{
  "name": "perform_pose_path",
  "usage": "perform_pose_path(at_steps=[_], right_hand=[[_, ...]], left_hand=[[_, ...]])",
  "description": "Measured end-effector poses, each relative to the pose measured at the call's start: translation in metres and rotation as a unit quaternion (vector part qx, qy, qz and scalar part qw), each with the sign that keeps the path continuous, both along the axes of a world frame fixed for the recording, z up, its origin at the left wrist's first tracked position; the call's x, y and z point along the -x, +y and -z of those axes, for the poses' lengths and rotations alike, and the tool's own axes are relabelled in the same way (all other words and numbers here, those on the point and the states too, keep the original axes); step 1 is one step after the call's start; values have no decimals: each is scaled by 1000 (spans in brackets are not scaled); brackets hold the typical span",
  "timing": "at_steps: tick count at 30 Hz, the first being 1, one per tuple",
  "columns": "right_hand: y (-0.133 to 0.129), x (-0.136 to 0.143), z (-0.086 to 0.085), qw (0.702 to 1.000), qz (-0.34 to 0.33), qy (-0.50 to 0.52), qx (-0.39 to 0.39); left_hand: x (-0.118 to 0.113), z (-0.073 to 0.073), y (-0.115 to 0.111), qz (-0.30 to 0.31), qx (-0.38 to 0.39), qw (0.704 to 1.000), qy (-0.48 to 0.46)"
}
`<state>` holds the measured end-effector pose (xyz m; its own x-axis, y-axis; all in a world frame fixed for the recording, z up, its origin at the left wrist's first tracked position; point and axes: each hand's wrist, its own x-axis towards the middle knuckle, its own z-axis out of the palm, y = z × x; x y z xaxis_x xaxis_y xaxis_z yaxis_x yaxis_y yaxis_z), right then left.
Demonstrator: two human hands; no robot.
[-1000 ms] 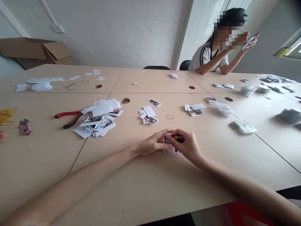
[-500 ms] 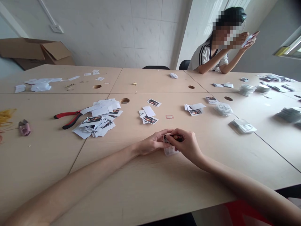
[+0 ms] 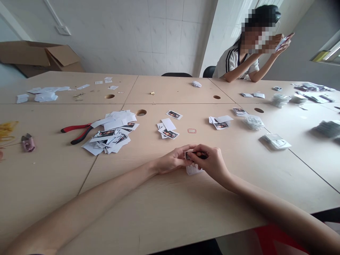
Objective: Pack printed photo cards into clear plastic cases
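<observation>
Near the front of the table, my left hand (image 3: 172, 160) is closed on a small translucent plastic case (image 3: 193, 171). My right hand (image 3: 214, 162) pinches a dark printed card (image 3: 201, 154) against the upper part of the case. Both thumbs lie on or beside the card. Fingers cover much of the case, so I cannot tell how far the card sits inside it. Just beyond my hands lie a small red-edged rectangle (image 3: 192, 130) and a little stack of printed cards (image 3: 170, 134).
Red-and-black-handled pliers (image 3: 77, 127) touch a heap of cards (image 3: 111, 138) on the left. Pink-handled clippers (image 3: 28, 143) lie farther left. Filled plastic cases (image 3: 276, 141) stand at the right. Across the table sits a person (image 3: 231, 63) holding something thin. A cardboard box (image 3: 23, 53) stands behind.
My hands stay almost in place, with the card shifted very slightly against the case. The view has tilted a little.
</observation>
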<state>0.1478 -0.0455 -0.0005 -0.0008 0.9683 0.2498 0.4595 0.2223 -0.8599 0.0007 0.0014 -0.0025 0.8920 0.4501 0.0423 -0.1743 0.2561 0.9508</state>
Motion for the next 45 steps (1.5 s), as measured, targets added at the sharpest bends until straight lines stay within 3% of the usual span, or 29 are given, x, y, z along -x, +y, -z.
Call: perform_pose_path(at_steps=[32,45], right_hand=[[2,0,1,1000,-5,26,11],[3,-1,3,999,19,-25,0]], left_hand=[[0,3,1,3,13,1000,-3],[-1,1,1,0,24,1000,-8]])
